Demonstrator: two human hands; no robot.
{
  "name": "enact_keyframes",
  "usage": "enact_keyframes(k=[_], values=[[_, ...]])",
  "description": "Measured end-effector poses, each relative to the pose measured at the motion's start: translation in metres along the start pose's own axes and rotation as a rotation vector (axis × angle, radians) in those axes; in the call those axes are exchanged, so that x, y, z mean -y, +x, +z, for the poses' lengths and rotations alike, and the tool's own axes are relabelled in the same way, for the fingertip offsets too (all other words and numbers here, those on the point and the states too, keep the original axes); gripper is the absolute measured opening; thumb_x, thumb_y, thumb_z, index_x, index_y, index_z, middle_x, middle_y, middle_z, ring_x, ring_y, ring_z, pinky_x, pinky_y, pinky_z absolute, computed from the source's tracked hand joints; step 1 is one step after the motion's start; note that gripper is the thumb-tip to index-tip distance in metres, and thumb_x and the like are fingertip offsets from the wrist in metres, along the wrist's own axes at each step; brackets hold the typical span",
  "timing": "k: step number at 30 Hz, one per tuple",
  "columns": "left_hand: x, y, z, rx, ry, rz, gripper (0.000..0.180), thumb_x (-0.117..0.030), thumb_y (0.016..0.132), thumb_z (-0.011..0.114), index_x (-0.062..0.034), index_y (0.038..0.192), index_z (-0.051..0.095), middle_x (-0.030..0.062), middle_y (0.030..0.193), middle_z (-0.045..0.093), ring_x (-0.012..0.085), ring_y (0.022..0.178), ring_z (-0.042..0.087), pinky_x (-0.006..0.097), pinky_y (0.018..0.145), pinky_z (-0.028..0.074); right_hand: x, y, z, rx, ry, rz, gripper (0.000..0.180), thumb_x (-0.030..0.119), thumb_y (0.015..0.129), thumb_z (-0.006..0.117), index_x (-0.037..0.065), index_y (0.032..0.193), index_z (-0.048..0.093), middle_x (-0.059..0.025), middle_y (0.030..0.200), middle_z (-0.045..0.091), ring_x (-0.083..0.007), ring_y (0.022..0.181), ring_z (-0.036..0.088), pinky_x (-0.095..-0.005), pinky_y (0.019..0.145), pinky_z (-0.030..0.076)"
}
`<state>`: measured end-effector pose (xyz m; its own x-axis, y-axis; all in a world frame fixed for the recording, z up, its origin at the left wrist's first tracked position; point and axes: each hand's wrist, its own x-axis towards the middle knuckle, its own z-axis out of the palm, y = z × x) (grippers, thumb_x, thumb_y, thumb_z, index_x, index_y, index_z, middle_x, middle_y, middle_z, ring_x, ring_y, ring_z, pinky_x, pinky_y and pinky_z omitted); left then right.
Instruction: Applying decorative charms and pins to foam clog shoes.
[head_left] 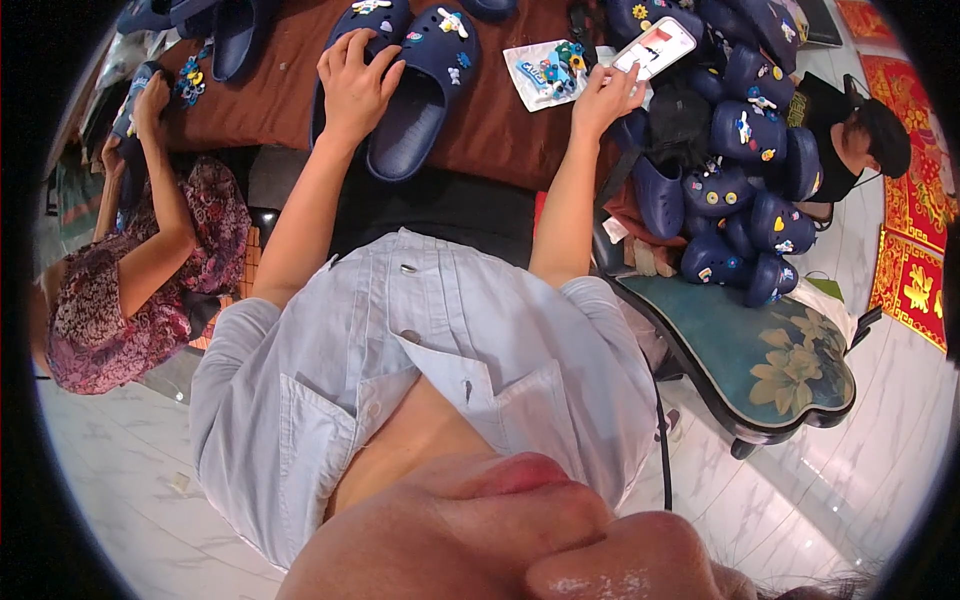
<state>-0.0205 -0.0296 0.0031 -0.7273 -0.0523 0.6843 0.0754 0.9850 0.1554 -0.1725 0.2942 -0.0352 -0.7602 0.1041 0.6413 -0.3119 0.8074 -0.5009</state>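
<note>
A pair of navy-blue clogs lies in front of me on the brown-covered table, with small cartoon charms on their toes. My left hand [360, 85] rests on the left clog [372, 15], its fingers spread over the upper. Beside it the right clog [420, 110] lies with its open heel toward me. My right hand [608, 98] touches the lit screen of a white phone [660, 45] with an outstretched finger. Next to that hand is a white plastic packet [535, 78] with several blue, green and yellow charms [572, 58] on it.
Navy clogs with charms [750, 130] are heaped at the right, by a teal flowered stool [740, 340]. A co-worker in a patterned top [160, 270] handles a clog at the left. Another person in a black cap [880, 135] is at the far right. Red-and-gold decorations [910, 270] lie beyond.
</note>
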Motion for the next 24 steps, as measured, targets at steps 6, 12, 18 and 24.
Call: enact_keyframes(k=[6,12,18,24], values=[[0.001,0.002,0.001,-0.009,0.009,0.004,0.024,-0.03,0.09,0.064,-0.0195,0.11,0.07,0.0066,0.125,0.055,0.0272,0.121,0.046,0.044,0.1,0.031,0.034,-0.048,-0.014,0.025,0.124,-0.124,0.013,0.012,0.085,0.066,0.002,0.094,0.062,-0.0213,0.134,0.052,-0.0386,0.122,0.037,-0.0497,0.105,0.028],[0.001,0.003,0.001,-0.027,0.001,0.015,0.024,-0.031,0.089,0.064,-0.0193,0.109,0.071,0.0069,0.124,0.055,0.0271,0.121,0.047,0.044,0.1,0.031,0.048,-0.063,-0.017,0.168,0.064,-0.104,0.021,0.012,0.08,0.073,0.004,0.099,0.066,-0.0164,0.118,0.055,-0.0361,0.114,0.043,-0.0492,0.099,0.034],[0.001,0.004,-0.001,-0.039,0.025,0.027,0.022,-0.031,0.086,0.067,-0.018,0.104,0.072,0.0063,0.121,0.057,0.0257,0.119,0.047,0.042,0.097,0.032,0.044,-0.057,-0.015,0.24,0.089,-0.103,0.024,0.008,0.076,0.075,0.003,0.099,0.069,-0.0152,0.105,0.055,-0.0346,0.104,0.051,-0.0444,0.091,0.042],[0.003,0.006,-0.009,-0.016,-0.025,0.014,0.024,-0.029,0.088,0.066,-0.0182,0.11,0.07,0.009,0.125,0.055,0.031,0.126,0.044,0.047,0.102,0.033,0.031,-0.052,-0.013,0.253,0.157,-0.027,0.021,0.005,0.077,0.073,0.002,0.097,0.068,-0.0164,0.099,0.058,-0.0356,0.098,0.055,-0.0437,0.087,0.044]])
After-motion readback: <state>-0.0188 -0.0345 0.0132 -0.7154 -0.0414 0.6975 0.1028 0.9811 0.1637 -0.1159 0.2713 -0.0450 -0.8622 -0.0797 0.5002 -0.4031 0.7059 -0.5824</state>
